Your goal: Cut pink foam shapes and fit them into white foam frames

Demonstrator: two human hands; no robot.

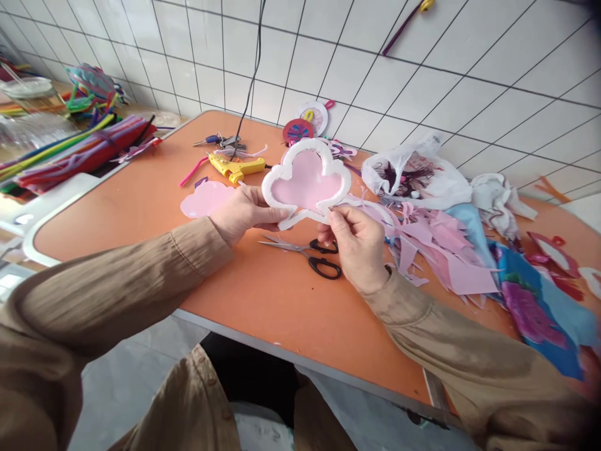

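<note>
Left hand grips pink cloud cutout at its left lower edge, fingers closed on white rim. Right hand pinches rim at bottom right. We note cutout held tilted above orange table, between both hands. White bag lies open right of cutout; dark stringy bits inside, we cannot tell what. Scissors flat on table just below hands. Glue gun behind left hand.

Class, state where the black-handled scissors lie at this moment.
The scissors lie on the orange table, just below the pink cloud shape, between the left hand and right hand.
</note>
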